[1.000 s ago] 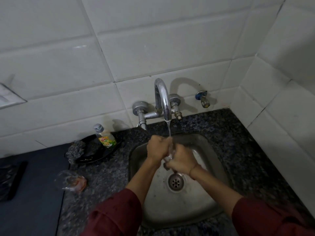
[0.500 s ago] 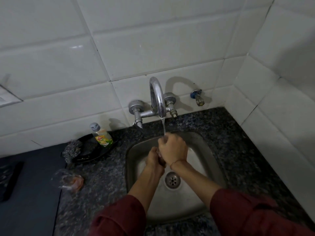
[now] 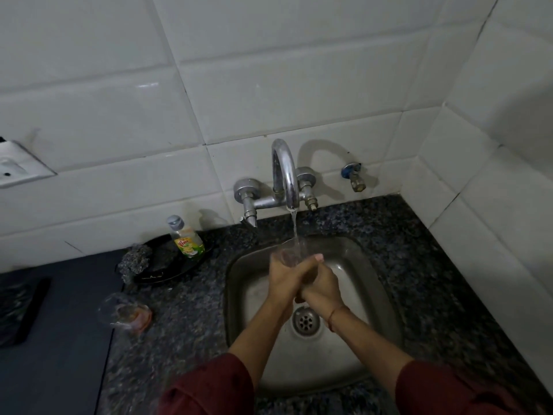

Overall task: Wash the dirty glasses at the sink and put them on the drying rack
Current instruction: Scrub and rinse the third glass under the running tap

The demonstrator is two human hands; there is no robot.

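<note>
head | left hand (image 3: 282, 278) and right hand (image 3: 322, 284) wrapped round clear glass (image 3: 288, 253) base | glass upright, rim above them under faucet stream (image 3: 294, 229)

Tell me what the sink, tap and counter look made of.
Sink: likely stainless steel, dull brushed grey with soft glare.
Tap: seemingly chrome-plated metal, bright mirror-like highlights on the spout.
Counter: probably polished granite, dark with fine pale speckles.
</note>
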